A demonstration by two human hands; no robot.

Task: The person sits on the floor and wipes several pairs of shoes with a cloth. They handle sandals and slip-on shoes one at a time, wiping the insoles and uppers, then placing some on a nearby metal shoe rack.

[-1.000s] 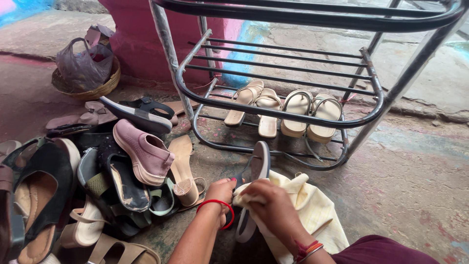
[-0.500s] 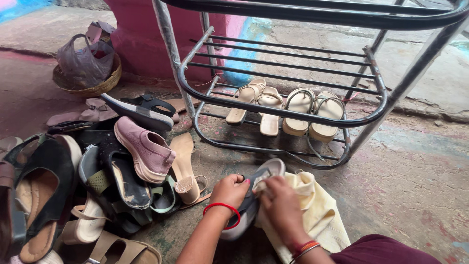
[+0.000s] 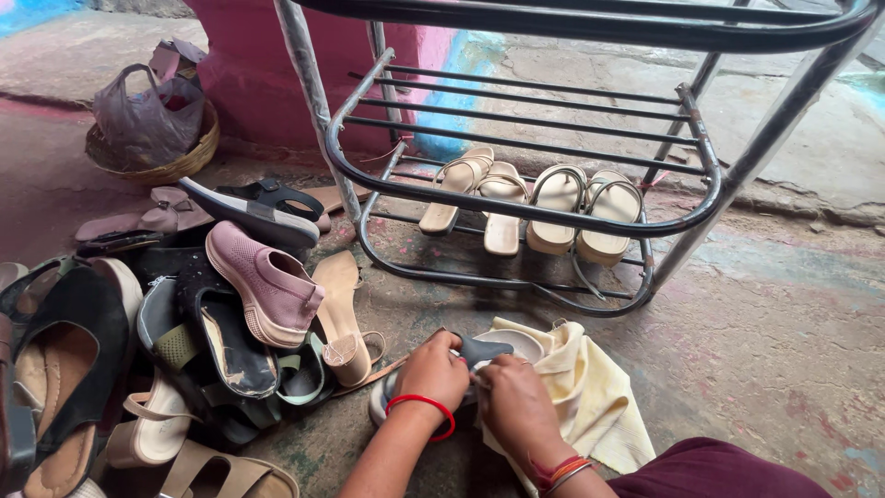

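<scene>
A heap of shoes (image 3: pixel 175 341) is seen at the floor's left edge. A grey sandal (image 3: pixel 479 352) is gripped by the left hand (image 3: pixel 431 369); a yellow cloth (image 3: pixel 590 387) is clenched in the right hand (image 3: pixel 516 406). Wiping appears underway; steady holding is needed.

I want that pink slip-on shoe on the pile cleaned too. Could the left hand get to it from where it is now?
Probably yes. The pink shoe lies on top of the shoe pile, uncovered, just left of the left hand. But that hand grips the grey sandal and would have to let go first.
</scene>
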